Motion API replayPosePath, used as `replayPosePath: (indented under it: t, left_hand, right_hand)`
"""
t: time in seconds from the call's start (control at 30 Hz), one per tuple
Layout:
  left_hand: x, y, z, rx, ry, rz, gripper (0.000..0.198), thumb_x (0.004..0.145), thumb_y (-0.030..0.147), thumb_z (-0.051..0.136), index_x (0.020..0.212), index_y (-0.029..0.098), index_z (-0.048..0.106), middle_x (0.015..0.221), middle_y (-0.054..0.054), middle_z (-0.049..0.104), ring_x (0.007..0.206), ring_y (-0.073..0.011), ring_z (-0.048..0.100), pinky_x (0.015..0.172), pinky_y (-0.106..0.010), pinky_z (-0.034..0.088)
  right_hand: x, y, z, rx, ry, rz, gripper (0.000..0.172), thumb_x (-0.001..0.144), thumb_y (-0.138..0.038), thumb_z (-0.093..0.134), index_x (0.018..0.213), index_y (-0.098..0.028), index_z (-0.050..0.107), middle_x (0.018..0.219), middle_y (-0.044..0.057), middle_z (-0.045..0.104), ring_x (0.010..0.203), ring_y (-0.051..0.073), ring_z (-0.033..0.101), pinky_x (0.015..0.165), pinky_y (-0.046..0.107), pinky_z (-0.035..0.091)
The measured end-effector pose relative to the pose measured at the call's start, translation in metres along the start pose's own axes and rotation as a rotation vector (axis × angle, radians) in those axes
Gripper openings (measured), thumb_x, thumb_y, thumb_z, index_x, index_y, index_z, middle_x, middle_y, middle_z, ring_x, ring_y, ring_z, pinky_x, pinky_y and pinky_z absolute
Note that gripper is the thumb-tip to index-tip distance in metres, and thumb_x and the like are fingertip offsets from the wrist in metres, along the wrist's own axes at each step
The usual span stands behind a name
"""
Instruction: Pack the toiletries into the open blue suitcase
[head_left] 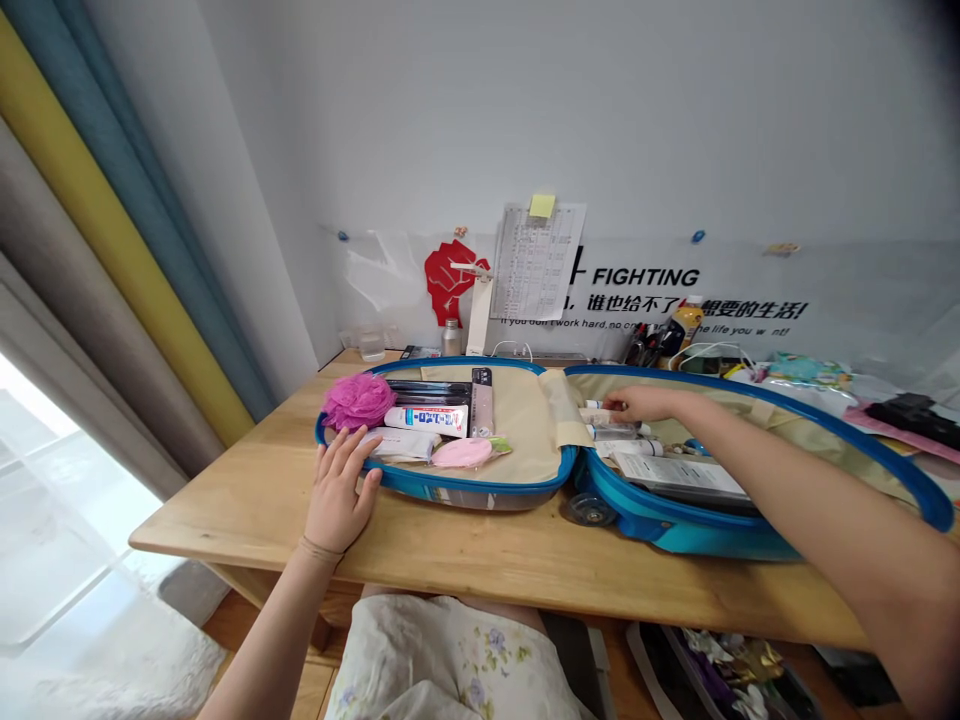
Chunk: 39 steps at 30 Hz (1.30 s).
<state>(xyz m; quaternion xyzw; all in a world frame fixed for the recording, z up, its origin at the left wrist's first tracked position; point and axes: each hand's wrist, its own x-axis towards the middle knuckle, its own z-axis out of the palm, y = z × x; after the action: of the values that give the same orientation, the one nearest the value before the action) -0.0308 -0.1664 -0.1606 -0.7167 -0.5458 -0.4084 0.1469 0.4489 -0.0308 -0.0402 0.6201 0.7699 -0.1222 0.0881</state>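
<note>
Resting One Hand on the Suitcase Rim While the Other Reaches Inside

The open, bright blue suitcase with cream lining (480,488) lies flat on the pale brown wooden table (225,470), probably because both halves can be reached in this way. The left hand (341,495) lies over the near left corner of the suitcase with its fingers spread, perhaps to keep the shell steady; I see nothing gripped in it.

In the left half of the suitcase, the fluffy magenta mesh ball (360,402) fills the curved outer end, which seems to suit its soft form. The white toothpaste tube with blue and red print (431,419) lies flat beside it, behind the soft white packet (403,444).

The right hand (649,403) reaches into the right half of the suitcase, near the hinge, with fingers bent at the small, white, cylindrical containers (636,448). These lie side by side, I think to save space. Whether the fingers pinch one or only touch it, I cannot tell, because the fingertips are too small in the view. The forearm hides part of this half, also one end of the flat grey printed box (675,472), and its print is not readable
</note>
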Motion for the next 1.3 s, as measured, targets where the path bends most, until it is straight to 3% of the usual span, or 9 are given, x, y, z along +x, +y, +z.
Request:
replayPosePath:
  t: [0.27, 0.43, 0.6, 0.67, 0.77, 0.87, 1.0, 1.17, 1.3]
  left_hand:
    - [0.0, 0.0, 0.001, 0.023, 0.028, 0.035, 0.039, 0.096, 0.038, 0.037, 0.125, 0.022, 0.058, 0.138, -0.01, 0.055, 0.135, -0.0288, 0.041, 0.115, -0.051, 0.023]
    - [-0.001, -0.001, 0.002, 0.02, 0.02, 0.018, 0.04, 0.096, 0.038, 0.037, 0.126, 0.023, 0.058, 0.139, -0.009, 0.054, 0.135, -0.0288, 0.04, 0.115, -0.051, 0.023]
    - [-0.001, -0.001, 0.002, 0.016, 0.005, 0.008, 0.04, 0.096, 0.038, 0.037, 0.127, 0.023, 0.058, 0.141, -0.009, 0.052, 0.137, -0.0288, 0.038, 0.115, -0.051, 0.023]
    - [-0.001, -0.001, 0.001, 0.015, 0.01, 0.014, 0.04, 0.096, 0.038, 0.037, 0.127, 0.023, 0.058, 0.141, -0.009, 0.053, 0.137, -0.0288, 0.038, 0.115, -0.051, 0.023]
    - [-0.001, -0.001, 0.001, 0.017, 0.017, 0.021, 0.04, 0.096, 0.037, 0.037, 0.127, 0.023, 0.058, 0.14, -0.01, 0.053, 0.136, -0.029, 0.039, 0.115, -0.051, 0.022]
    - [-0.001, -0.002, 0.002, 0.018, 0.014, 0.018, 0.04, 0.096, 0.038, 0.037, 0.127, 0.023, 0.058, 0.14, -0.01, 0.053, 0.136, -0.0291, 0.039, 0.115, -0.052, 0.022]
    - [-0.001, -0.001, 0.002, 0.018, 0.011, 0.015, 0.04, 0.096, 0.038, 0.037, 0.127, 0.022, 0.058, 0.141, -0.01, 0.052, 0.137, -0.0294, 0.039, 0.115, -0.052, 0.023]
    - [0.0, -0.001, 0.001, 0.018, 0.009, 0.016, 0.041, 0.096, 0.038, 0.037, 0.127, 0.023, 0.059, 0.14, -0.009, 0.053, 0.136, -0.0285, 0.04, 0.115, -0.051, 0.023]
    - [-0.001, -0.002, 0.001, 0.021, 0.002, 0.018, 0.041, 0.097, 0.039, 0.037, 0.126, 0.022, 0.059, 0.14, -0.01, 0.053, 0.136, -0.0291, 0.039, 0.115, -0.052, 0.023]
  right_hand:
    - [0.0, -0.006, -0.003, -0.032, -0.008, -0.021, 0.024, 0.07, -0.028, 0.062, 0.091, -0.018, 0.07, 0.107, 0.013, 0.07, 0.095, 0.027, 0.062, 0.079, 0.032, 0.043]
    - [-0.013, -0.002, -0.014, 0.013, 0.093, 0.015, 0.02, 0.072, -0.031, 0.063, 0.087, -0.019, 0.067, 0.099, 0.013, 0.071, 0.089, 0.026, 0.063, 0.073, 0.032, 0.044]
    - [-0.027, -0.006, -0.034, 0.146, 0.257, 0.045, 0.033, 0.085, -0.038, 0.053, 0.106, -0.015, 0.061, 0.104, 0.016, 0.07, 0.088, 0.023, 0.064, 0.072, 0.03, 0.046]
    - [-0.028, -0.026, -0.038, 0.205, 0.329, 0.021, 0.04, 0.09, -0.041, 0.045, 0.118, -0.015, 0.056, 0.114, 0.015, 0.067, 0.093, 0.021, 0.064, 0.076, 0.028, 0.048]
    - [-0.025, -0.08, -0.035, 0.227, 0.373, -0.088, 0.041, 0.09, -0.041, 0.046, 0.124, -0.021, 0.055, 0.121, 0.008, 0.065, 0.099, 0.02, 0.063, 0.081, 0.028, 0.048]
    - [-0.02, -0.145, -0.024, 0.092, 0.289, -0.295, 0.037, 0.09, -0.034, 0.047, 0.122, -0.018, 0.058, 0.122, 0.009, 0.065, 0.105, 0.022, 0.062, 0.088, 0.03, 0.046]
    - [-0.009, -0.205, 0.0, 0.018, 0.182, -0.387, 0.031, 0.088, -0.026, 0.05, 0.116, -0.017, 0.061, 0.121, 0.01, 0.066, 0.106, 0.021, 0.062, 0.085, 0.026, 0.045]
    - [0.001, -0.227, 0.024, -0.029, 0.13, -0.392, 0.026, 0.085, -0.023, 0.056, 0.108, -0.016, 0.064, 0.112, 0.011, 0.068, 0.098, 0.022, 0.064, 0.076, 0.025, 0.045]
    - [0.002, -0.228, 0.03, -0.013, 0.173, -0.386, 0.034, 0.079, -0.02, 0.062, 0.113, -0.016, 0.061, 0.117, 0.013, 0.063, 0.1, 0.023, 0.063, 0.077, 0.026, 0.045]
